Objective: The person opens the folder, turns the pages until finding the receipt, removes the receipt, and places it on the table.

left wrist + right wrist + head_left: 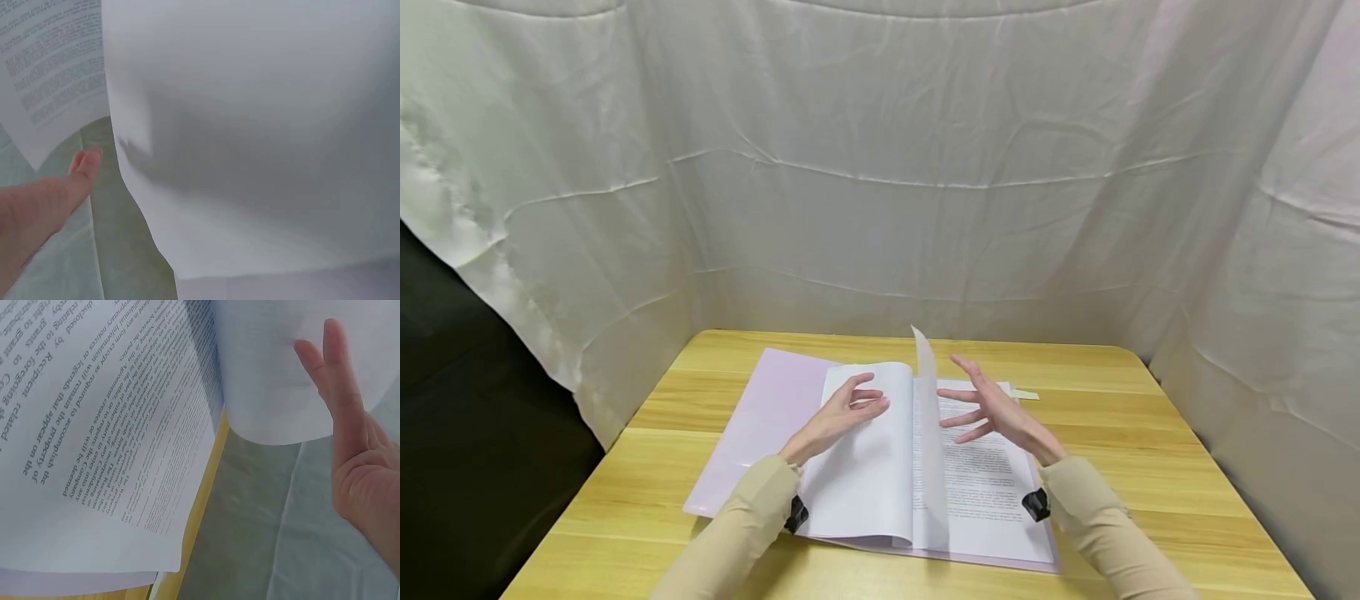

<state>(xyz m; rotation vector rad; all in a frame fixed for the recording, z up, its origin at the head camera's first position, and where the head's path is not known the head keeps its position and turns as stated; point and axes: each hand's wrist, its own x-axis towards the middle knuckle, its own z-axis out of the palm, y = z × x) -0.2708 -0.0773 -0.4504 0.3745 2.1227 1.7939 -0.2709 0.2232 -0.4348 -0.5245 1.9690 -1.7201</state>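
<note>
Pages in a lilac folder (760, 433) lie spread on the table. One sheet (929, 458) stands nearly upright along the middle, its top end curving to the left. My left hand (848, 414) hovers above the blank left-hand page (857, 483), fingers loosely bent and holding nothing. To the right of the raised sheet is my right hand (996, 412), its fingers spread and their tips close to the sheet. Below it lies a printed page (992, 492). In the right wrist view, the fingers (344, 394) overlap the raised sheet.
A pale tab (1025, 394) sticks out past the upper right of the pages. The wooden table (1150, 467) extends around the folder. Light grey curtains (925, 233) hang behind and at both sides, and something black (467, 433) shows at the left.
</note>
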